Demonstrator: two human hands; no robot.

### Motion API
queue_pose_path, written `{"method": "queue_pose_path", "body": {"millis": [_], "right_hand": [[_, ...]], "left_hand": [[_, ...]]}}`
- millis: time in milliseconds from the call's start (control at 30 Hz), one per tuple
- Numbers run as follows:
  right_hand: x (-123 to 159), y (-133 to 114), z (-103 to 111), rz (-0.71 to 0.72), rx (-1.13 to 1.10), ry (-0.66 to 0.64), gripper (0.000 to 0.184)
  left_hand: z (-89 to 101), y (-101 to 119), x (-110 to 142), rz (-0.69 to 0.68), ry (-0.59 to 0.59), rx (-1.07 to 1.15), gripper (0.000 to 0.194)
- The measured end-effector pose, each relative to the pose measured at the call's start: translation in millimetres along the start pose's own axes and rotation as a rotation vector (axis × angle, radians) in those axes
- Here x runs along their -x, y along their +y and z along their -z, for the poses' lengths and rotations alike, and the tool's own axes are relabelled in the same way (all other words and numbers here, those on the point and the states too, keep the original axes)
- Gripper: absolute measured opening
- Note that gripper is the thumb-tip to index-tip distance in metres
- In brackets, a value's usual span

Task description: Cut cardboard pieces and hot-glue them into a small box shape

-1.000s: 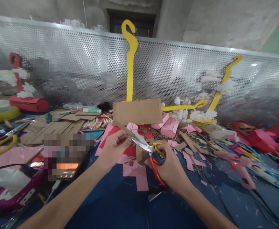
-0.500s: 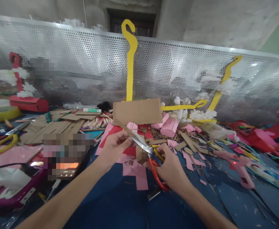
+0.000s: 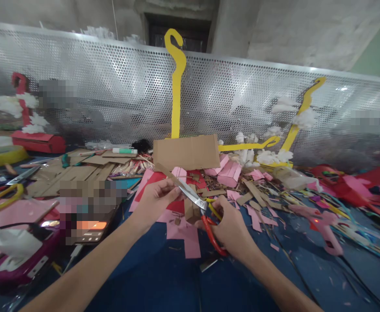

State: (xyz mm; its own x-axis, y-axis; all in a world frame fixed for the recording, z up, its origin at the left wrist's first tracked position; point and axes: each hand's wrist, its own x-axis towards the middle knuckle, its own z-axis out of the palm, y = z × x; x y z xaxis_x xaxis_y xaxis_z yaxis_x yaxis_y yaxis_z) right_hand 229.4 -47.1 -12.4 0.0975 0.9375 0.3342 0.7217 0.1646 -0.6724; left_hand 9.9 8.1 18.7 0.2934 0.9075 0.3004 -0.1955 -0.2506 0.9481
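Note:
My right hand grips scissors by their red and yellow handles. Their blades point up and left, nearly together. Between the thumb and fingers of my left hand is a narrow cardboard strip, and the blade tips lie across it by the fingertips. Pink paper and red paper lie under the hands. Just beyond, a brown cardboard piece stands in front of a tall yellow hook-topped strip.
A pink glue gun with a cord lies at right. Cardboard pieces, yellow tape and a phone are on the left. Paper scraps cover the right middle. A perforated metal panel spans the back.
The scissor blades and handles have come slightly closer together. Both hands stay almost in place, and the view has shifted a little.

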Motion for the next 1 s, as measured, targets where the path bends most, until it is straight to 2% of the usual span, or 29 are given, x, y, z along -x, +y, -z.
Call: {"method": "queue_pose_path", "body": {"millis": [233,433,567,1000], "right_hand": [[-4.2,-2.5,4.4,-0.035,-0.073,-0.054,0.033],[-1.0,-7.4,6.6,0.027,0.027,-0.007,0.04],[1.3,-7.5,4.6,0.064,0.041,0.005,0.036],[-0.9,-4.9,2.5,0.067,0.093,0.055,0.04]], "left_hand": [[-0.6,-2.3,2.1,0.002,0.015,-0.029,0.018],[-4.2,-4.4,5.0,0.003,-0.031,0.045,0.018],[-5.5,-8.3,6.2,0.002,-0.059,0.035,0.016],[-8.0,-4.7,7.0,0.028,-0.065,0.016,0.018]]}}
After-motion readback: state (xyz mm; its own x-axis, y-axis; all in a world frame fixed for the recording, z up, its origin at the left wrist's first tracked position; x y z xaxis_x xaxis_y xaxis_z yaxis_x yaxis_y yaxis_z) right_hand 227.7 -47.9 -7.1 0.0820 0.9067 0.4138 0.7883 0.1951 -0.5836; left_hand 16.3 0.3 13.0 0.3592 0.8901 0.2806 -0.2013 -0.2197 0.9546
